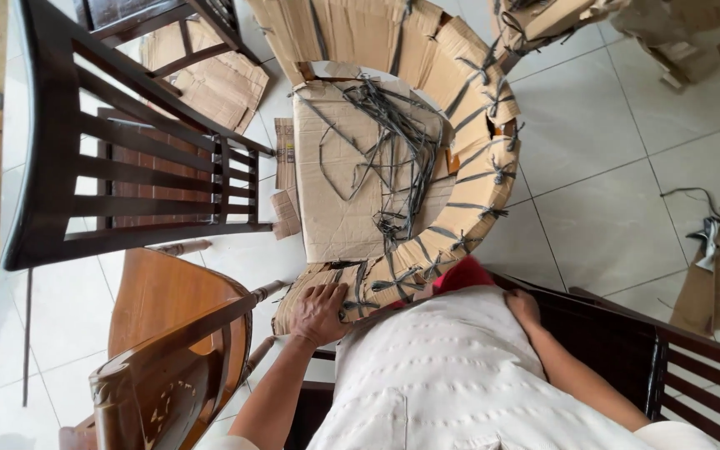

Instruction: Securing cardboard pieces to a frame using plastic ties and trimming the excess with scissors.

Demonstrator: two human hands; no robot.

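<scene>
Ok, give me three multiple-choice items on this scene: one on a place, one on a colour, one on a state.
1. Where does the left hand rest?
A. on the curved brown cardboard wall bound with grey straps
B. on the dark wooden slatted chair
C. on the white tiled floor

2. What colour are the loose straps heaped on the flat cardboard sheet?
A. red
B. grey
C. yellow

3. How does the left hand lie?
A. clenched in a fist
B. flat, fingers spread
C. raised in the air

Key: 1 A, its palm presses the wall's near end. 2 B, the tangle is grey. 3 B, the palm lies open on cardboard.
</scene>
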